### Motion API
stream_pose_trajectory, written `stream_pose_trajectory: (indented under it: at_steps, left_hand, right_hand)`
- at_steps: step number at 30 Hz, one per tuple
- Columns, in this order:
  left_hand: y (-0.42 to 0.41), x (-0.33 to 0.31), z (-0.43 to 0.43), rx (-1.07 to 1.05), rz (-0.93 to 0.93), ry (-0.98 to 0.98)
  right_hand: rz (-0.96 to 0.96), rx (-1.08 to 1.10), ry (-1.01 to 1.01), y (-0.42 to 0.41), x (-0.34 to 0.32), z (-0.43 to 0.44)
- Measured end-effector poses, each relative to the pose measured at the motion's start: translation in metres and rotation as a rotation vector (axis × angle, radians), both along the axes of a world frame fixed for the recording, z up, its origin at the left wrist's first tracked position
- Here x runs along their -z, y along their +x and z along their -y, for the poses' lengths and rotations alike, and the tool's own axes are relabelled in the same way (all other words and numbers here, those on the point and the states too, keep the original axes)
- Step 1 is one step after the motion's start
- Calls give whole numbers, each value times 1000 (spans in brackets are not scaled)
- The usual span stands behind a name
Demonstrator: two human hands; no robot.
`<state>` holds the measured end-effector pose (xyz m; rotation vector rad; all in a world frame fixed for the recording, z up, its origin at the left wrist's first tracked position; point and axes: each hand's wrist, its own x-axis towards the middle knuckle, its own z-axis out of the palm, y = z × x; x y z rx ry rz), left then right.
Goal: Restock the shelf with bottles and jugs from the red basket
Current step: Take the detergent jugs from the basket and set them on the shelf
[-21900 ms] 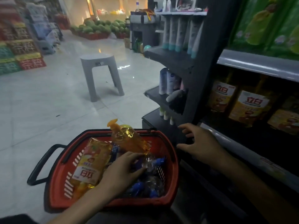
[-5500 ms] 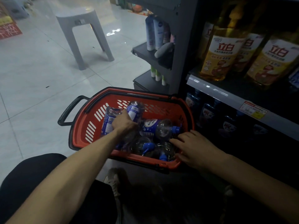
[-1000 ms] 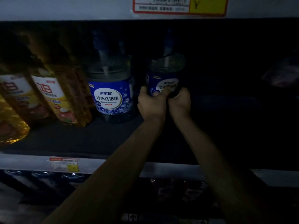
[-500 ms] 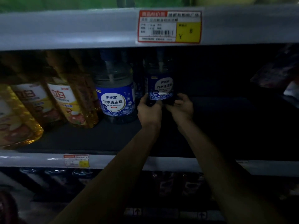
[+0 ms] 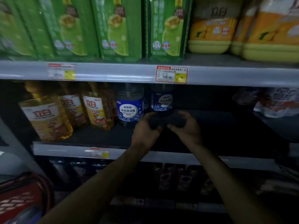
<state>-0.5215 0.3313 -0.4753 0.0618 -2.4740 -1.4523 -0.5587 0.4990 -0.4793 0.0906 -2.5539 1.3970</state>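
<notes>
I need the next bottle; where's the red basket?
Bottom-left corner of the head view: the red basket sits low, left of the left forearm, below the shelf of yellow jugs.

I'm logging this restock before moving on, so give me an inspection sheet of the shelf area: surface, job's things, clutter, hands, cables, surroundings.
Surface: dark middle shelf board, dimly lit.
Job's things: front blue-labelled clear plastic bottle and rear blue-labelled clear plastic bottle, both upright; red plastic basket at lower left.
Clutter: amber plastic jugs with white-and-orange labels, left of the bottles.
Grippers: left hand and right hand, fingers loosely curved before the rear bottle, seemingly holding nothing.
Cables: nothing seen.
Surroundings: green packs and yellow jugs on the shelf above; red-and-yellow price tag on its edge.
</notes>
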Motion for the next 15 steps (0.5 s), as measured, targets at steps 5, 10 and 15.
stream_pose_trajectory:
  at_steps: [5,10,15]
  left_hand:
    - [67,-44,32,44,-12,-448]
    - [136,-77,74,0,9,-676]
    - [197,-82,128,-35,50,-788]
  right_hand:
    - [-42,-48,88,61,-35,13]
    - [-37,-189,157,117,-29,50]
    - [16,-393,305,143,-32,88]
